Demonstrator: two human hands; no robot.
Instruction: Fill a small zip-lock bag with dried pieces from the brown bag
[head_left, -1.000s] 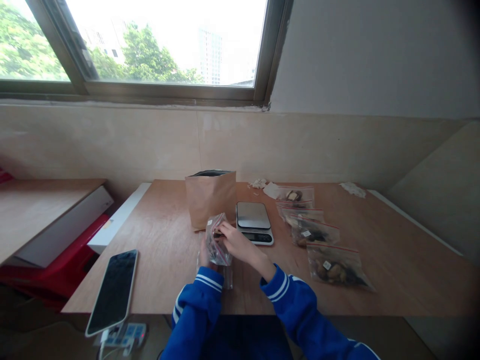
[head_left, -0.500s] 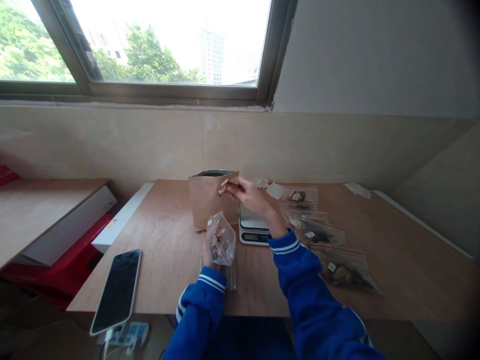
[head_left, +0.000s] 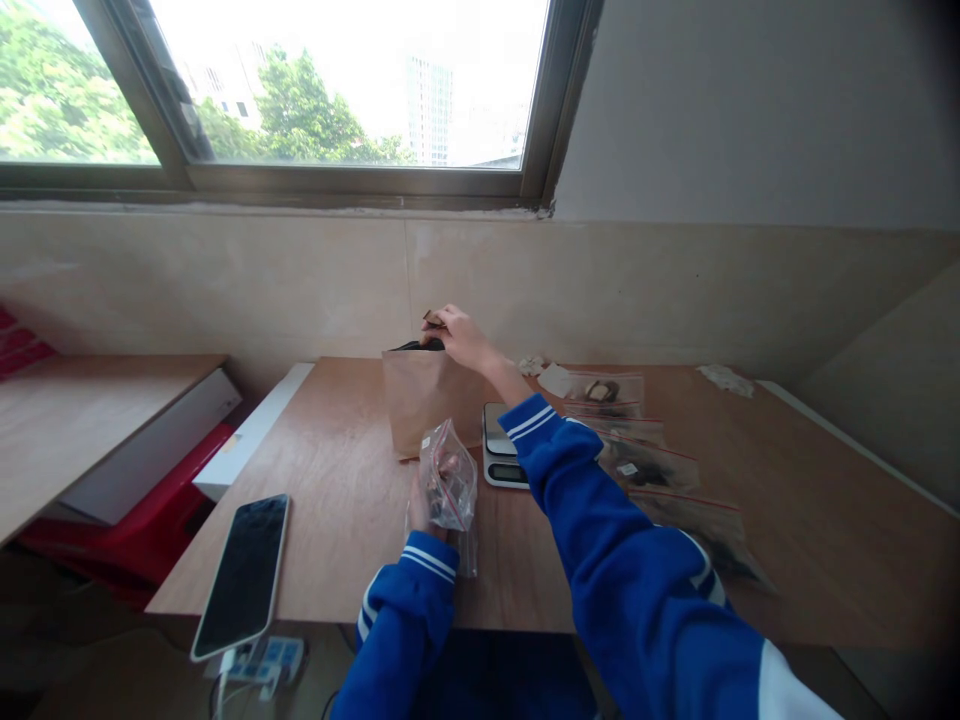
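My left hand holds a small clear zip bag with a red strip upright on the wooden table; dark pieces show inside it. My right hand is stretched out over the open mouth of a brown paper bag that stands at the back of the table. Its fingers pinch a small brown piece just above the opening. My right sleeve partly hides a digital scale beside the paper bag.
Several filled clear zip bags lie in a row to the right of the scale. A phone lies over the table's front left edge, above a power strip. A white box and a lower side table stand to the left.
My right hand left the clear bag with a small brown piece, rose past the scale and now hovers over the paper bag's mouth. The left hand has kept the clear bag in place.
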